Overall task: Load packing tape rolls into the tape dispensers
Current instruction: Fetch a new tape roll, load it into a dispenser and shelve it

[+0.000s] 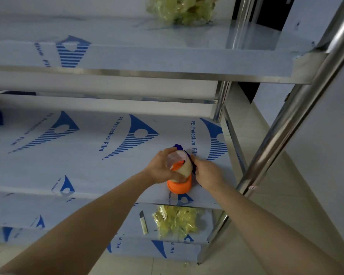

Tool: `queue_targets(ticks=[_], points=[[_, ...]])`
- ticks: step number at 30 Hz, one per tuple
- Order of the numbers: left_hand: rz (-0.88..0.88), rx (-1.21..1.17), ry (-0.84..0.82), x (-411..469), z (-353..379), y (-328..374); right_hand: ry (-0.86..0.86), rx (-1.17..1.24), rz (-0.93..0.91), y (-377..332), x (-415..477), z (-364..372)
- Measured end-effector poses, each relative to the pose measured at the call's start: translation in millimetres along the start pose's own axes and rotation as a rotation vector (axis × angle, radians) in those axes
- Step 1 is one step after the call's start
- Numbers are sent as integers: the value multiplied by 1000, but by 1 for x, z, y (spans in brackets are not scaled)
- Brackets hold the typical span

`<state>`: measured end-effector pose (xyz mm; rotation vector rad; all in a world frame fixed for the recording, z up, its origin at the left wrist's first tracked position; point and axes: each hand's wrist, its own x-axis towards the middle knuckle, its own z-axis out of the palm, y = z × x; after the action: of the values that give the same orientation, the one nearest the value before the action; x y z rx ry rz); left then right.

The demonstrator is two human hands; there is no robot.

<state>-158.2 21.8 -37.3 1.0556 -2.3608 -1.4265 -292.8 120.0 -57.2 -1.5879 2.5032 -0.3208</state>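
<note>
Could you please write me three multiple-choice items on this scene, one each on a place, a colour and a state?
1. Where does the knife lie? A) top shelf B) lower shelf, beside the wrap C) floor
2. What colour is the round end of the dispenser? A) green B) orange C) black
3. What is the left hand doing? A) hanging idle B) pointing C) gripping the tape roll
Answers: 1 B, it lies left of the wrap there; 2 B, orange shows under the roll; 3 C, its fingers curl round the roll.
</note>
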Motion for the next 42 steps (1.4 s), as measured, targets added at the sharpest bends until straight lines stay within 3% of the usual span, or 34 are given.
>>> queue_targets(ticks=[3, 5, 7, 9, 11, 13, 16, 20, 29, 42], points=[[-95, -560, 69, -3, -16, 6, 98, 136, 41, -3, 2, -7], [-161, -895, 39, -6, -30, 6, 173, 516, 88, -15, 12, -18], [-183, -1082, 15, -11, -43, 2, 46, 1054, 102, -38, 23, -32], [-172, -1109, 22, -20, -56, -5, -197, 1275, 50, -67, 29, -39], [-169, -1093, 33, -33, -70, -13, -307, 1121, -95, -99, 30, -38], [-188, -1063, 71, -48, -88, -26, -252, 965, -171, -131, 34, -29], [-318, -947, 257, -74, -126, -51, -171, 954, -144, -185, 44, -12], [-370, -915, 532, -123, -200, -105, -229, 912, -162, -272, 56, 16], [-454, -865, 881, -259, -376, -250, -272, 881, -249, -518, 57, 90], [-510, -872, 999, -297, -534, -383, -319, 631, -360, -732, 125, 154]])
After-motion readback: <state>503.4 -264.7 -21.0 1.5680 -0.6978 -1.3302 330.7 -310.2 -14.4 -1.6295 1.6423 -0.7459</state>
